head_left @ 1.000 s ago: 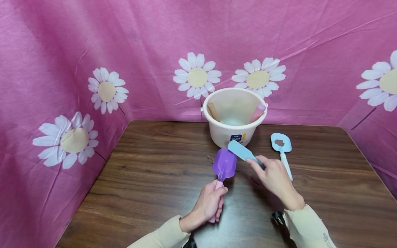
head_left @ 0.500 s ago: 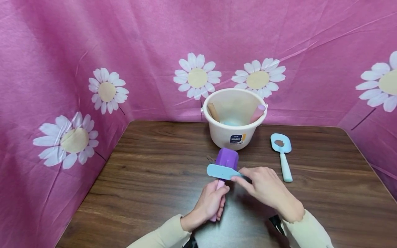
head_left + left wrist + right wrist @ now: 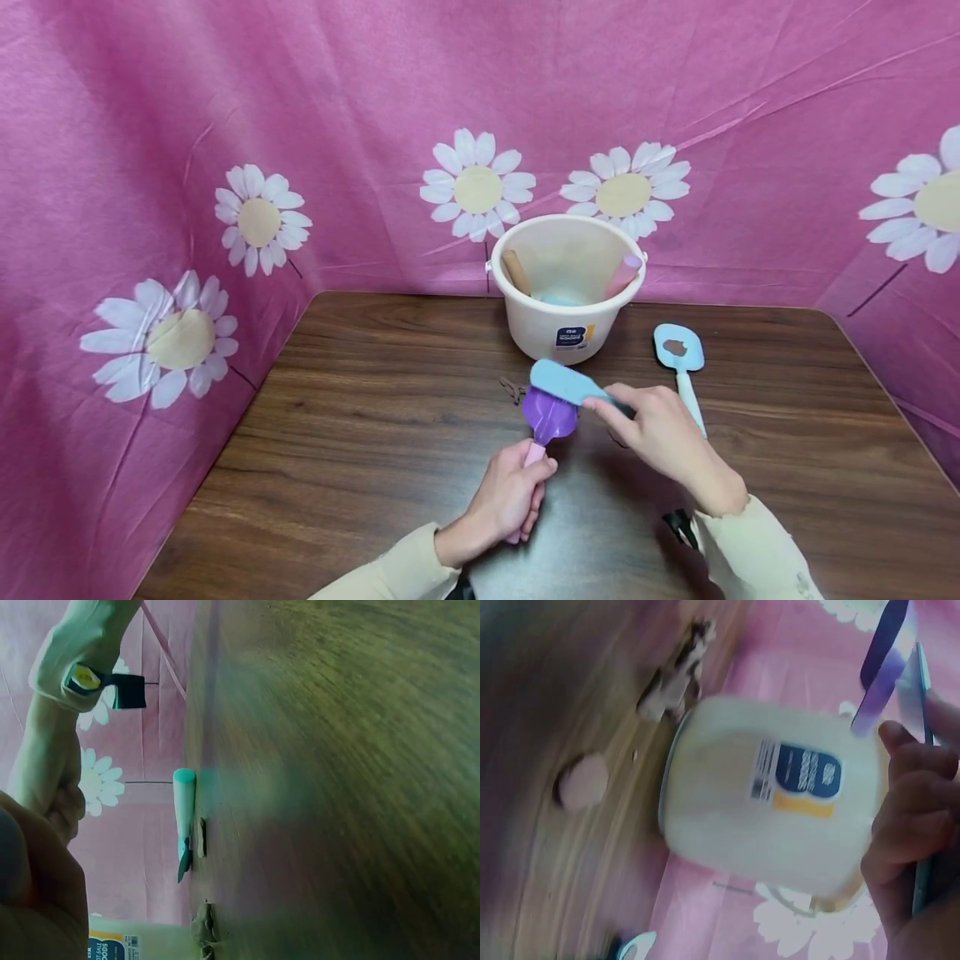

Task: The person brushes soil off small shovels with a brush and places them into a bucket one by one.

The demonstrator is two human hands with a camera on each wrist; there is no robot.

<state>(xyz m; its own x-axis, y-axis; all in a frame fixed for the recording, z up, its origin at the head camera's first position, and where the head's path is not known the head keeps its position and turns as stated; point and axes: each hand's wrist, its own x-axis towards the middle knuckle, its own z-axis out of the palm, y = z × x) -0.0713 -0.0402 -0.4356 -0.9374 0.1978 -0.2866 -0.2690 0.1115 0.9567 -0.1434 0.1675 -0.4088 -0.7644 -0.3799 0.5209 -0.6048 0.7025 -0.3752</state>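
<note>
My left hand [image 3: 506, 500] grips the pink handle of a purple toy shovel [image 3: 550, 417], holding its blade up above the table. A light-blue flat spatula [image 3: 564, 382] is pinched in my right hand [image 3: 667, 437]. Its blade lies across the far end of the shovel's blade and hides it; whether they touch I cannot tell. In the right wrist view the spatula [image 3: 924, 697] appears edge-on beside the purple shovel [image 3: 883, 682]. Brown lumps, perhaps clay, lie on the table beneath: a ragged clump [image 3: 667, 690] and a roundish piece [image 3: 583, 782].
Behind the hands stands a cream bucket [image 3: 558, 329] with a brown handle [image 3: 515, 272] and a pink handle [image 3: 622, 277] leaning inside. To the right lies a light-blue shovel [image 3: 688, 362] with a brown patch on its blade. A pink flowered cloth [image 3: 360, 125] hangs behind the table.
The spatula first swept toward me to the shovel's neck, then went back out to its far end. My left hand stayed nearly in place while the shovel's blade changed its tilt.
</note>
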